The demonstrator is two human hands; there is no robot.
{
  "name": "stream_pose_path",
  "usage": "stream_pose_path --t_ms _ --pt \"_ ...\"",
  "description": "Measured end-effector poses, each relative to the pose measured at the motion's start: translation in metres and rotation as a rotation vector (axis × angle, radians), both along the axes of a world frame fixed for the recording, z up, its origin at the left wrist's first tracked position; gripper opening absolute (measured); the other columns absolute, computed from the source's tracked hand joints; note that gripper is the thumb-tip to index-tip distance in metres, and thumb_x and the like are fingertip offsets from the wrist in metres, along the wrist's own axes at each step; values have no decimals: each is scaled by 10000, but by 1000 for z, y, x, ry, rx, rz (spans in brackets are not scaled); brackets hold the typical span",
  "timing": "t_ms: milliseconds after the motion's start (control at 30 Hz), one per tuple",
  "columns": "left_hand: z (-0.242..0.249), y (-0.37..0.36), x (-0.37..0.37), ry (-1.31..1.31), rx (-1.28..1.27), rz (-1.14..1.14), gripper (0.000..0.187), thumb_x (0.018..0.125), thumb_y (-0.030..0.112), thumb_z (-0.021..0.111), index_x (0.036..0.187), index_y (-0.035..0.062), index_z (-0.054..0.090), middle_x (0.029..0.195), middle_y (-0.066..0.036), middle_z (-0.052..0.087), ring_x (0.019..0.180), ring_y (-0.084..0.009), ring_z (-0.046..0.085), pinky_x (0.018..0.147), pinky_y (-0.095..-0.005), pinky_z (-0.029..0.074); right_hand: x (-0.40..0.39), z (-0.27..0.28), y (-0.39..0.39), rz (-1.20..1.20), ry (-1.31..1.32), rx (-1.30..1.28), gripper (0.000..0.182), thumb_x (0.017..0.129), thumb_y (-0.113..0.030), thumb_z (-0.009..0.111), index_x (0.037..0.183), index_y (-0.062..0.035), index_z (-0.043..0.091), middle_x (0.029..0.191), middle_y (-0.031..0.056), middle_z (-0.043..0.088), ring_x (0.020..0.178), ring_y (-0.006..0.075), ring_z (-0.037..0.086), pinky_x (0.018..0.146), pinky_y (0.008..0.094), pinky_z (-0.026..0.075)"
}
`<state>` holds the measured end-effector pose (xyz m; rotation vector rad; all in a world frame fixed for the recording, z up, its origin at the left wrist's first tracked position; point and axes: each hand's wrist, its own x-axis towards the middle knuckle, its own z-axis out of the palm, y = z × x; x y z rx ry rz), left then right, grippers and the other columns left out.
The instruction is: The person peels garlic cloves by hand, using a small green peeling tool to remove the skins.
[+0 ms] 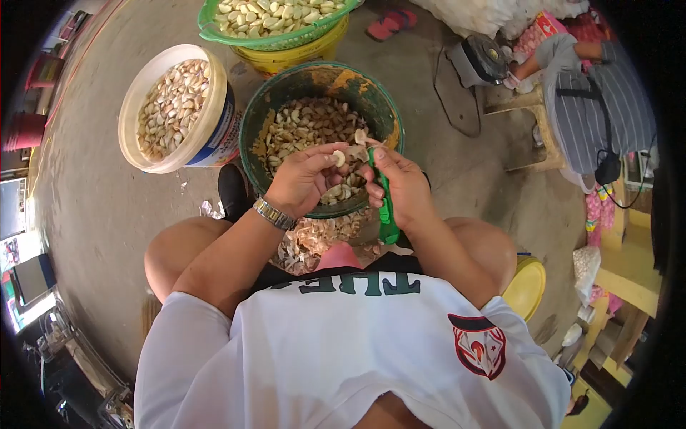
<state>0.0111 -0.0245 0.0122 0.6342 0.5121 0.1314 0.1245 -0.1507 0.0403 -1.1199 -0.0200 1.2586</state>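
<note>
On the left is a white bucket (153,166) with lots of garlic cloves (174,104) in their skins. Next, a green strainer (236,41) of peeled cloves (275,16) sits on a yellow bucket (304,55). The left hand (304,179), with a metal watch (275,214) on its wrist, pinches a pale clove (339,158) between thumb and finger, over a big green tub (248,143) of cloves. The right hand (402,182) curls its fingers around a green cutter (387,214). Far right, a person (622,107) in striped clothes is near a plastic stool (525,116).
</note>
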Motion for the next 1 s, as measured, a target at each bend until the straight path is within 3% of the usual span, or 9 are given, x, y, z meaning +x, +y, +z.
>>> stream_pose_path --t_ms 200,300,367,433,633,733,833,933,1000 --pt "4 10 2 2 -45 -68 255 781 59 477 1026 -8 493 804 -29 544 651 -93 503 573 -198 407 15 20 -10 265 94 160 292 827 -235 487 1059 -58 501 721 57 529 484 114 437 442 244 381" --pt "1 21 -3 203 206 -73 222 764 62 516 975 -8 523 744 -28 549 596 -80 490 543 -189 401 -7 14 -10 875 -667 140 297 804 -243 502 1040 -67 539 835 108 588 577 173 527 539 287 440" --pt "5 35 -8 257 529 -371 171 760 78 537 903 -15 547 701 -43 559 598 -82 512 528 -194 414 -39 -28 -23 1046 -1198 80 336 734 -166 543 1056 -70 535 840 172 589 708 287 579 641 356 456" --pt "20 49 1 236 957 -530 150 752 92 549 828 -35 575 687 -77 583 583 -80 529 515 -209 430 -58 -40 -24 1387 -1141 -130 253 704 -105 495 935 -42 579 888 212 566 802 332 564 705 405 443" --pt "65 157 73 637 2325 204 284 747 259 555 921 36 575 792 -174 587 718 -276 576 615 -350 465 -55 -52 -24 1423 -1143 -237 249 710 -84 393 817 34 585 877 214 570 819 340 562 690 393 458" --pt "51 149 109 548 2371 205 267 750 250 543 915 42 565 802 -164 578 727 -271 575 639 -370 467 -48 -49 -25 1350 -1112 -318 251 710 -88 392 810 38 585 883 216 569 818 338 563 684 395 460" --pt "-16 90 125 320 2354 -812 173 727 150 537 862 54 583 826 -136 576 723 -280 569 663 -356 464 -36 -44 -21 1399 -1088 -337 246 711 -90 395 799 36 587 881 215 570 817 329 567 680 396 461" --pt "-138 40 114 221 2045 -1237 168 670 69 547 790 -37 598 824 -193 564 774 -312 569 676 -372 475 -36 -56 -23 1409 -1077 -342 241 710 -96 408 798 32 592 874 208 576 814 317 572 679 390 463" --pt "-143 12 104 406 1877 -1332 184 681 87 557 808 -40 598 882 -202 550 788 -313 562 697 -374 472 -38 -69 -28 1373 -1081 -332 233 707 -121 451 831 27 580 853 203 578 802 321 569 678 396 456"
